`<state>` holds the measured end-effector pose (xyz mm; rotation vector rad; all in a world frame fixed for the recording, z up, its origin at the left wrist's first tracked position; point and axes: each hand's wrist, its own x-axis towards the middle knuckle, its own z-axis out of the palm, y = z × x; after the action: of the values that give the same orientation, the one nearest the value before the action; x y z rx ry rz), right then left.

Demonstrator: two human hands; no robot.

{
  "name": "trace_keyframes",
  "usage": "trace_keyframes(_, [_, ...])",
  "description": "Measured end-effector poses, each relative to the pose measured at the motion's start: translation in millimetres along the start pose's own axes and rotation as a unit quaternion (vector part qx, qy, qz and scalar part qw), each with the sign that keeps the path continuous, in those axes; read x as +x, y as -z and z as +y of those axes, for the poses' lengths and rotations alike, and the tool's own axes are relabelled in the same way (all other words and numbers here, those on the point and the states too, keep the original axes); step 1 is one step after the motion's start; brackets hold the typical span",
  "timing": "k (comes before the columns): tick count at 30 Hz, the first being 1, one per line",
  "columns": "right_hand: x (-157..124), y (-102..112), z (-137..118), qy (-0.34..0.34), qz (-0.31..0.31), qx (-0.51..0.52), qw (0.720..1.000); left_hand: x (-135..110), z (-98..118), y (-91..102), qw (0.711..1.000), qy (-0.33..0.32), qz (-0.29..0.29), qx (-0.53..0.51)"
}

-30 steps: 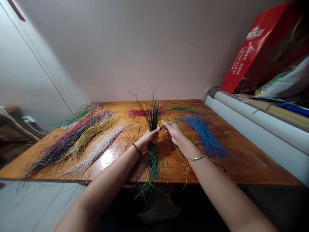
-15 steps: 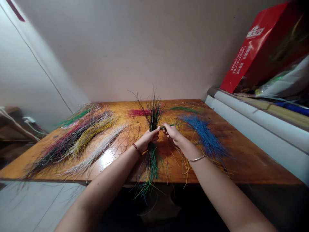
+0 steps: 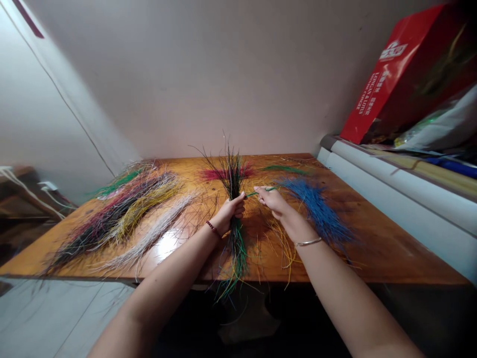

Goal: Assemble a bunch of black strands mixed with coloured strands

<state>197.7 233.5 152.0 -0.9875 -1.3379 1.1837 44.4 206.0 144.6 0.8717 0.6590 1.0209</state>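
Note:
My left hand [image 3: 230,213] is shut around the middle of an upright bundle of thin coloured strands [image 3: 232,175], mostly dark, green and yellow, whose ends splay above and below the grip. My right hand [image 3: 274,204] is close beside it, pinching a green strand [image 3: 263,191] between thumb and fingers. That strand runs sideways from the bundle. Loose piles of strands lie on the wooden table [image 3: 387,253] on both sides: blue [image 3: 317,215] to the right, white [image 3: 152,231], yellow [image 3: 143,206] and dark red-black [image 3: 99,236] to the left.
A small red tuft [image 3: 219,174] and a thin green pile [image 3: 283,169] lie at the table's far edge. A white appliance [image 3: 410,199] runs along the right side, holding a red box [image 3: 395,84] and a plastic bag [image 3: 441,124]. Cables [image 3: 30,194] hang at the left.
My right hand has shifted slightly right, away from the bundle, drawing the green strand sideways. My left hand and the bundle have moved only slightly.

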Motion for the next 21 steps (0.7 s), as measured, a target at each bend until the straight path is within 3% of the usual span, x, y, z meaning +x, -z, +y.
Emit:
trace_keyframes(6, [-1.3, 7.6, -9.5, 0.011, 0.033, 0.029, 0.999, 0.3, 3.1, 1.4, 1.000, -0.004, -0.007, -0.006])
trace_keyframes(12, [-4.5, -2.9, -5.6, -0.067, 0.111, 0.070, 0.989, -3.3, 5.0, 2.5, 1.000, -0.002, -0.008, 0.005])
trace_keyframes(16, [-5.2, -4.0, -3.7, -0.102, 0.105, 0.127, 0.981, -3.6, 5.5, 2.7, 1.000, -0.006, -0.009, 0.011])
trace_keyframes(21, [-4.9, -4.1, -3.2, -0.166, 0.034, 0.267, 0.949, -3.3, 5.7, 0.4, 1.000, -0.004, 0.002, 0.011])
